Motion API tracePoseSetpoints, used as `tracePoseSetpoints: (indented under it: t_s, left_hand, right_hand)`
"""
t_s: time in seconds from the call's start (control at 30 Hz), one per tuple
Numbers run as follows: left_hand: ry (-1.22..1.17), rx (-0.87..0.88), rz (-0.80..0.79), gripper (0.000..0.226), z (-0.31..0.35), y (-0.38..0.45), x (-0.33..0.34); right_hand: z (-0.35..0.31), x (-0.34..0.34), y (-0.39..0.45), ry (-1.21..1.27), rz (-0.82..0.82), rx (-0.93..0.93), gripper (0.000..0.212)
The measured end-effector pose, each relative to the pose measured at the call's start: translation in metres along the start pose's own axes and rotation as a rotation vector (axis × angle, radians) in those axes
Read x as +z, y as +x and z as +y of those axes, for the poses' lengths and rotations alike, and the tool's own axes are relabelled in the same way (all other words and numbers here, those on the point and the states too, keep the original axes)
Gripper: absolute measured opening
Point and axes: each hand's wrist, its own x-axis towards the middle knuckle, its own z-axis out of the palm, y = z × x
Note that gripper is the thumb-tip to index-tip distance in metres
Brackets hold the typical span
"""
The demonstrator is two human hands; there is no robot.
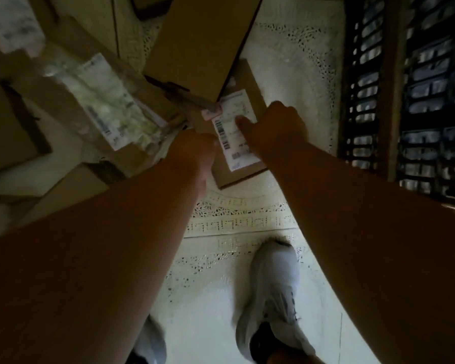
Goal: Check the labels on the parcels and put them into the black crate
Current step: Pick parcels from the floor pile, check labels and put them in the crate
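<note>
A small flat brown parcel [243, 169] lies on the pale patterned floor, face up, with a white barcoded label [230, 132]. My left hand [195, 151] grips the parcel's left edge. My right hand [276, 124] is on its right side, with the thumb pressing on the label. A larger plain brown box [202, 43] overlaps the parcel's far corner. The black slatted crate [415, 82] stands to the right, with a brown parcel [394, 74] standing upright inside it.
More cardboard parcels are heaped at the left, one with a plastic-covered label [103, 101]. My white shoes [271, 292] stand on the floor below the parcel. Open floor lies between the parcel and the crate.
</note>
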Motion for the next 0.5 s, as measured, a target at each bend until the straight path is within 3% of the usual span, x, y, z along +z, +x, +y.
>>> tracePoseSetpoints:
  t_s: [0.1,0.17,0.27,0.4,0.5]
  left_hand:
    - [-0.061,0.018,0.008,0.016,0.006,-0.049,-0.019]
    - [-0.051,0.038,0.058,0.013,0.011,-0.092,-0.034]
    - [0.004,0.127,0.167,0.026,0.030,-0.166,-0.064]
    - [0.199,0.315,0.275,0.029,0.080,-0.290,-0.117]
    - [0.156,0.474,0.348,0.032,0.126,-0.392,-0.160]
  right_hand:
    - [-0.004,-0.022,-0.053,0.111,0.030,0.091,0.050]
    - [-0.011,-0.045,-0.098,0.197,0.017,0.135,0.049]
    - [-0.037,-0.097,-0.180,0.366,-0.010,0.153,0.050]
    - [-0.082,-0.187,-0.292,0.514,0.027,-0.002,0.046]
    - [-0.124,-0.265,-0.369,0.562,0.080,-0.142,0.044]
